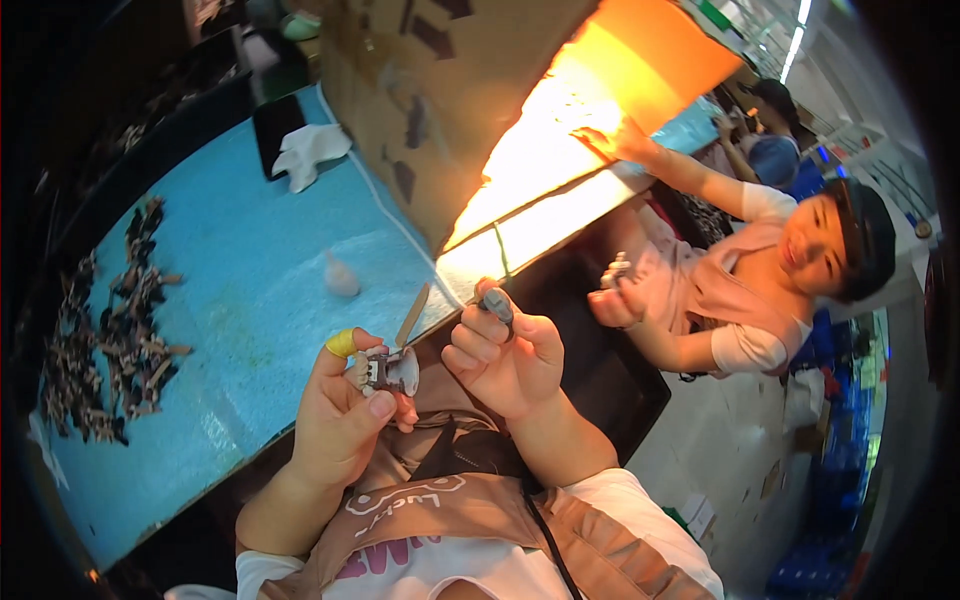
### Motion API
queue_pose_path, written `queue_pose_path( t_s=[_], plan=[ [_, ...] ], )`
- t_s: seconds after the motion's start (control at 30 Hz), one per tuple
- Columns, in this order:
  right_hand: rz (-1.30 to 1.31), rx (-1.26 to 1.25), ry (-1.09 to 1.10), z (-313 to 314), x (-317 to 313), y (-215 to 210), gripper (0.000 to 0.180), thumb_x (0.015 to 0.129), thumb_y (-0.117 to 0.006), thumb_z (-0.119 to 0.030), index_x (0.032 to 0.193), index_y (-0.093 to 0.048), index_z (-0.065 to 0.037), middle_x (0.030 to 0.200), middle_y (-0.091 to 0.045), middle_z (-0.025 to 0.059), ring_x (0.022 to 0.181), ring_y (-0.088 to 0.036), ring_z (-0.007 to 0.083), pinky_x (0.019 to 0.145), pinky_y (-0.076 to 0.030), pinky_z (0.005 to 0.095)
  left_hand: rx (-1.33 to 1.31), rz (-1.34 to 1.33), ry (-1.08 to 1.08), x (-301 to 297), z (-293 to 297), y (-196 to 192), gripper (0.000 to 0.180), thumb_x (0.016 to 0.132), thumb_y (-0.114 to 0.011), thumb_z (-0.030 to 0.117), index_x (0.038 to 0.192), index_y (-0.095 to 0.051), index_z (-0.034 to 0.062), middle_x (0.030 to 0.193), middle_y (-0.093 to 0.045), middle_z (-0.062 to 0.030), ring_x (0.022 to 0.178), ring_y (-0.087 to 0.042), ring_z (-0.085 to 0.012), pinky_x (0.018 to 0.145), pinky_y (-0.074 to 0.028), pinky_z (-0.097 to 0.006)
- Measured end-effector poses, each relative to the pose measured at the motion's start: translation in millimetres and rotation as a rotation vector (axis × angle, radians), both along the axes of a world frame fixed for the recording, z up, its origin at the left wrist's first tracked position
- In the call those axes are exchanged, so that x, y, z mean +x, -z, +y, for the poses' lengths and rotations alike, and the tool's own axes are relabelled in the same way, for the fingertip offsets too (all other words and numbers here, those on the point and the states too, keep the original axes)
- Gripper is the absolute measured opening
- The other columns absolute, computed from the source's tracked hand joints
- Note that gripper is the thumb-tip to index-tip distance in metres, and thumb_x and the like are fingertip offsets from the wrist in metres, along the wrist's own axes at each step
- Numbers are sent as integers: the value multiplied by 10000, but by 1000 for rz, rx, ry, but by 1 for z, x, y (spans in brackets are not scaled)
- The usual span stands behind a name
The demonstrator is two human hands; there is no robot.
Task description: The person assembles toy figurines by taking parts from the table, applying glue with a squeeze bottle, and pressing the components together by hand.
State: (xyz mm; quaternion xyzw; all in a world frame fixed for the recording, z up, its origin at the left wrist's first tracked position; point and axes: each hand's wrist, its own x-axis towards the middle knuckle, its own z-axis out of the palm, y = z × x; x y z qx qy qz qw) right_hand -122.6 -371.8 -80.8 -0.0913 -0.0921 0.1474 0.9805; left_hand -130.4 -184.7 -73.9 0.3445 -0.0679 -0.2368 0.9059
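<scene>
My left hand (345,410), with yellow tape round one finger, grips a small painted figurine (385,370) in white, grey and dark brown. A thin flat wooden stick (412,315) rises beside the figurine; I cannot tell whether it is joined to it. Close by on the right, my right hand (515,365) is raised with a small grey piece (496,304) pinched at its fingertips. The grey piece and the figurine are apart. Both hands are just in front of the near edge of the blue-covered table (250,330).
Many small dark pieces on sticks (115,340) lie at the table's left. Farther back are a white cloth (310,155), a pale lump (340,275) and a white cord. A cardboard panel (400,110) stands ahead, brightly lit behind. To the right sits a co-worker (755,260) holding a small piece.
</scene>
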Motion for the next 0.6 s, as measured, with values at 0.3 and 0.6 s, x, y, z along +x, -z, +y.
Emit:
queue_pose_path(
  t_s=[0.3,0.6],
  plan=[
    [116,4,133,-25,-2,8,259,767,-525,-171,1018,-520,-106,709,-447,-17,660,-430,122,637,-350,264,81,-12,-12,7,-21,-4,469,766,-638,175,1157,-389,101,787,-529,-72,624,-547,-180,537,-456,-273],
    [105,-8,66,-16,-4,12,267,768,-524,-171,1027,-521,-108,708,-437,-2,668,-433,131,641,-350,264,-32,3,35,5,-15,3,458,795,-593,79,1173,-333,74,909,-540,-122,720,-571,-180,616,-468,-301]
  ],
)
